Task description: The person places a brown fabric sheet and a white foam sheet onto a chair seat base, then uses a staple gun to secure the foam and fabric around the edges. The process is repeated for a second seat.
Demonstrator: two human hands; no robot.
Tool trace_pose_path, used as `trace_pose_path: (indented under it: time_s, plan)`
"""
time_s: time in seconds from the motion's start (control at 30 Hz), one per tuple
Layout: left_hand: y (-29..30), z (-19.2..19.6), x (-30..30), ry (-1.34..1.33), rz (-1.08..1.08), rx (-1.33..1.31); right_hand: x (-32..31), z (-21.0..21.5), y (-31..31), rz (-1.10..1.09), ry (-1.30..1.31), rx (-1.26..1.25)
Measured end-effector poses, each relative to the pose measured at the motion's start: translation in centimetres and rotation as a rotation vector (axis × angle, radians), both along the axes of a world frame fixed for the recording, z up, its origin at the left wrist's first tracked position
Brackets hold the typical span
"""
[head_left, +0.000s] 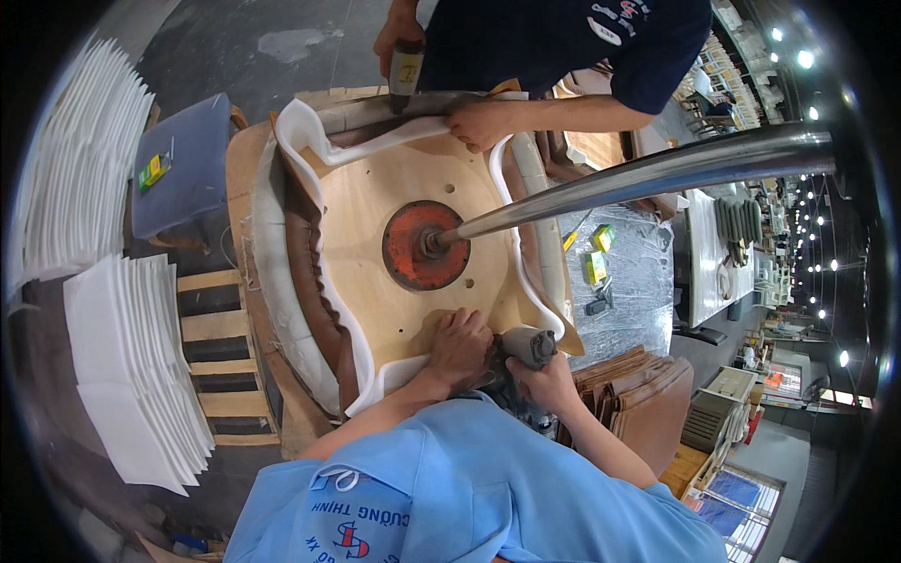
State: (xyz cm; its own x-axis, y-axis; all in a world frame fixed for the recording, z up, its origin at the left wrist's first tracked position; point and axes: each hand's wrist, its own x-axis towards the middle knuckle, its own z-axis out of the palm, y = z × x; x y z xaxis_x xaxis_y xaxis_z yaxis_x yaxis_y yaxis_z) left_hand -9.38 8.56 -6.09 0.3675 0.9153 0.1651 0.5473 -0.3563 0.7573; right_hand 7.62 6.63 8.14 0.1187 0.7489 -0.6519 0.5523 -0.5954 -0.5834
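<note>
At the near edge of the plywood seat base [394,202], the left hand [460,345] presses flat on the white foam and brown cover [298,225] (fingers spread, gripping nothing). Just right of it, the right hand [546,380] is clamped around a grey staple gun [527,345]. At the far edge, a co-worker's hands [479,122] work similarly.

Left hand [460,345] pressed flat, fingers curled; right hand [544,375] clenched in a grip.
</note>
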Motion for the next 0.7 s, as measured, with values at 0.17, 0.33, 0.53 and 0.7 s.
trace_pose_path:
  time_s: [0.17,0.33,0.53,0.7]
  plan:
    - [-0.2,0.4,-0.3,0.014,-0.037,-0.063,0.3,-0.4,-0.2,0.006,0.019,0.0]
    - [0.1,0.7,-0.6,0.008,-0.062,-0.061,0.2,-1.5,-0.4,0.062,-0.083,0.145]
    - [1.2,0.3,-1.7,-0.113,0.023,-0.034,0.3,-1.1,-2.7,0.052,-0.079,0.082]
    - [2.0,6.8,-9.1,-0.117,-0.05,-0.452,0.2,-2.7,-7.2,-0.11,0.059,0.232]
